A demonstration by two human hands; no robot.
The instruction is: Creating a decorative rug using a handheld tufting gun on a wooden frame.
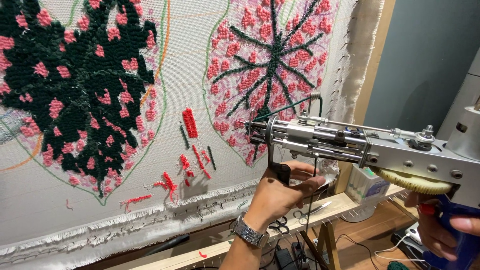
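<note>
1. Tufting gun (350,145): metal body held level, needle end just at the cloth (90,200) stretched upright on a wooden frame (370,75). The gun lies between the two hands, right of centre in the head view.
2. Left hand (282,192): fingers closed around the black front handle (277,167) under the gun's nose. A metal watch (247,232) sits on that wrist.
3. Right hand (440,227): wrapped around the blue rear grip (462,235) at the lower right edge; red nails visible, hand partly cut off.
4. Green yarn (285,107) runs along the top of the gun toward the needle.
5. Cloth carries a dark green and pink leaf patch (70,85) at left and a pink leaf with green veins (272,55) beside the needle.
6. Scissors (280,225) lie on the frame's lower rail, below the left hand.
</note>
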